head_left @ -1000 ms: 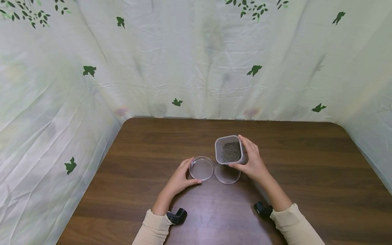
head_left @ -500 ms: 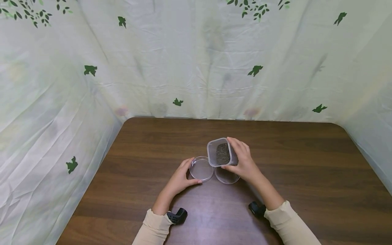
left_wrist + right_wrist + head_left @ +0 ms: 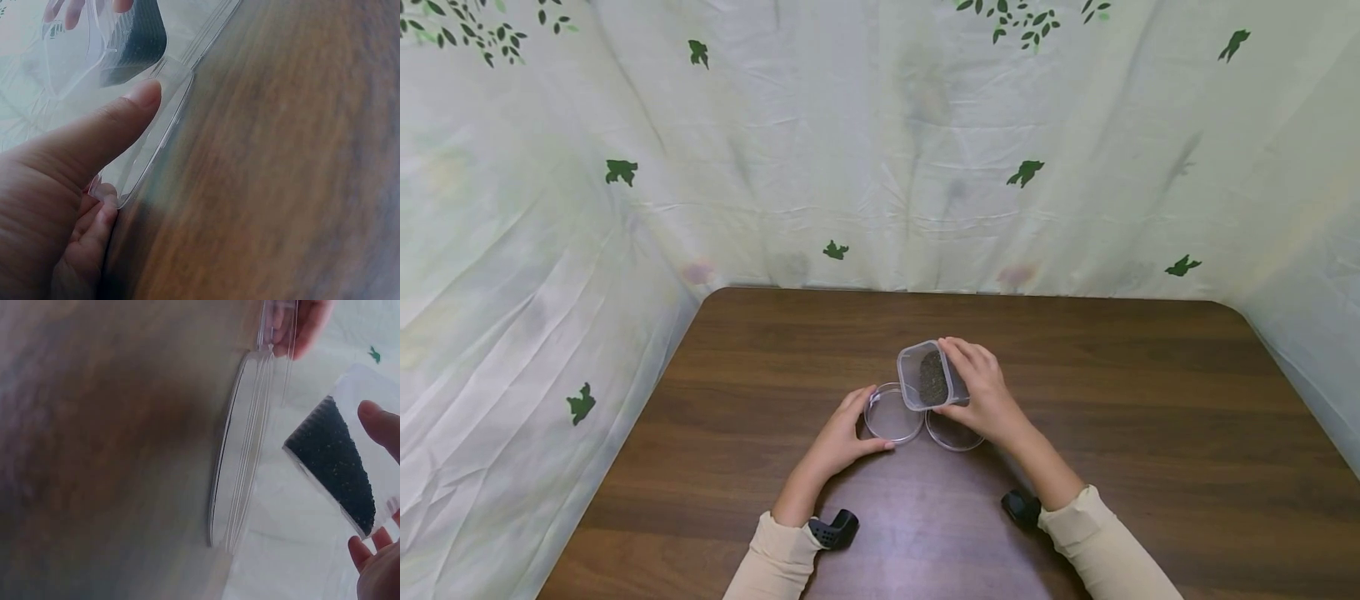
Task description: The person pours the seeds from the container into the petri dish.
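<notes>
My right hand [image 3: 988,396] grips a clear square plastic tub [image 3: 909,369] by its side and holds it tilted to the left above the table. Dark granular material like soil [image 3: 933,380] lies slanted inside; in the right wrist view this dark material [image 3: 334,465] fills the lower corner. With thumb and fingers on either side, my left hand [image 3: 838,437] holds a clear round petri dish [image 3: 892,419], which sits on the table under the tub's left edge. Beside it on the right is a second round clear dish [image 3: 953,435], partly hidden by the tub and right hand.
The brown wooden table [image 3: 790,350] stretches out on all sides of the hands. Behind and to the sides hangs a pale curtain [image 3: 865,150] with green bird and leaf prints. A black wrist camera [image 3: 835,530] is strapped at each sleeve.
My right hand has carried the tub leftward toward the left dish and tipped it further, so the dark material's visible area has narrowed. The left hand and both dishes stay in place.
</notes>
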Tool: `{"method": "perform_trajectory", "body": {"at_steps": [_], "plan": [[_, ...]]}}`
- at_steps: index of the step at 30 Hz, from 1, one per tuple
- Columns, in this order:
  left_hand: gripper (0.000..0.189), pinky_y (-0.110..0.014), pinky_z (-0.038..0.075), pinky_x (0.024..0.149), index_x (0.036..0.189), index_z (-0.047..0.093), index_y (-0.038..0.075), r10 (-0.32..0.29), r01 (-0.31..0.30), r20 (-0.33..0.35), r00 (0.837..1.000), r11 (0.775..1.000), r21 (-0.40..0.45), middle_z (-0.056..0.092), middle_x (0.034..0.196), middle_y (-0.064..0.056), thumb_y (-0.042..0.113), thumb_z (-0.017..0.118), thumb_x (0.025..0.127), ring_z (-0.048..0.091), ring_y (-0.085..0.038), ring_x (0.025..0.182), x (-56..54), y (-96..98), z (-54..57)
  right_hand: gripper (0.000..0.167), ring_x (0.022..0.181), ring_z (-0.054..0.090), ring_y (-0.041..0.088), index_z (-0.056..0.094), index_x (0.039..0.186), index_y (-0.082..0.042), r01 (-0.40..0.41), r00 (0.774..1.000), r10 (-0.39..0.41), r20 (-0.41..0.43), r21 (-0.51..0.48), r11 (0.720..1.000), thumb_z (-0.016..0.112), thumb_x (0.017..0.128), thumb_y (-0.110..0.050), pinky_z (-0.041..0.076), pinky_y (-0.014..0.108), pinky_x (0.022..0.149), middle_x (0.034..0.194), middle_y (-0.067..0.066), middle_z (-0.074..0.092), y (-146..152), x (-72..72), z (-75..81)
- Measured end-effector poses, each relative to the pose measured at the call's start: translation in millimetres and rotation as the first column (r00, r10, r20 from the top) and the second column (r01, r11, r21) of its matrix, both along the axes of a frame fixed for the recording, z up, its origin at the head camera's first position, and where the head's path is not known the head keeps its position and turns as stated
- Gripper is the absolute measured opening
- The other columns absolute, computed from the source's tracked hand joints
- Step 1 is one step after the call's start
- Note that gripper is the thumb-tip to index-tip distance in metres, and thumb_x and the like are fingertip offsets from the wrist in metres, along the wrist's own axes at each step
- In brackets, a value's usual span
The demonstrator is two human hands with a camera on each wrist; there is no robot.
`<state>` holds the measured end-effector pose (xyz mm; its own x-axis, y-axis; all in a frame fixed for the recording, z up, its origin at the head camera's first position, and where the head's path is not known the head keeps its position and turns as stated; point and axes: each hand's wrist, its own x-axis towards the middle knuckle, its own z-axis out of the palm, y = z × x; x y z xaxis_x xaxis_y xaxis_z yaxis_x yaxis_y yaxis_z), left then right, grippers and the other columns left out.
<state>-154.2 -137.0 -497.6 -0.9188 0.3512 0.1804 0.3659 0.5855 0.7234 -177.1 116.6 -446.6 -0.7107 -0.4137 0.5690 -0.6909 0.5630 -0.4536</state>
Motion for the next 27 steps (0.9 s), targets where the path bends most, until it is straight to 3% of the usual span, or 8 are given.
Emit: {"method": "perform_trajectory", "body": {"at_steps": [16, 27], "plan": [[0.090, -0.040, 0.031, 0.098, 0.136, 0.035, -0.001, -0.004, 0.004, -0.004, 1.000, 1.000, 0.000, 0.040, 0.131, -0.015, 0.033, 0.080, 0.065, 0.039, -0.025, 0.120, 0.3, 0.0, 1.0, 0.098, 0.118, 0.029, 0.037, 0.034, 0.137, -0.011, -0.012, 0.997, 0.017, -0.070, 0.064, 0.998, 0.085, 0.054, -0.012, 0.025, 0.052, 0.094, 0.135, 0.011, 0.035, -6.6, -1.4, 0.4], [0.090, -0.041, 0.031, 0.098, 0.135, 0.035, -0.002, -0.011, 0.011, -0.006, 1.000, 1.000, 0.005, 0.040, 0.131, -0.015, 0.033, 0.080, 0.065, 0.039, -0.025, 0.119, 0.1, 0.1, 2.7, 0.097, 0.120, 0.028, 0.034, 0.032, 0.139, -0.015, 0.006, 0.998, 0.002, -0.068, 0.117, 0.993, 0.083, 0.057, -0.011, 0.028, 0.048, 0.091, 0.137, 0.008, 0.033, -9.3, -1.3, 0.2]]}}
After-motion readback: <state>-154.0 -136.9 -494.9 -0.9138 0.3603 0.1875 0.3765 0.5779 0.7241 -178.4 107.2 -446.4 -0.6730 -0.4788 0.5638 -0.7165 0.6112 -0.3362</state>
